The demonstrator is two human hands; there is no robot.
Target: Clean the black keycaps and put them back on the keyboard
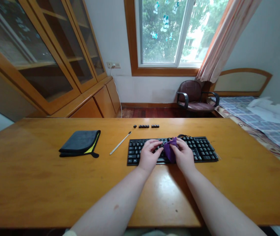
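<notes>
Right hand (185,156) pinches purple cloth (170,153) over black computer keyboard (205,149) — left hand (149,156) half-curled near cloth, can't tell if gripping anything.

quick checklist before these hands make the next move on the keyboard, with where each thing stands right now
1. Purple cloth held: ok, pinched in the fingers of the right hand.
2. Left hand free of any small item: cannot tell, its fingertips are over dark keys.
3. Keyboard resting on the table: ok, it lies under both hands.
4. All keycaps on the keyboard: not ok, some loose keycaps lie in a row beyond it.
5. White stick with a dark tip off the keyboard: ok, it lies apart, to the left.
6. Grey cloth out of the way: ok, folded at the far left.
</notes>
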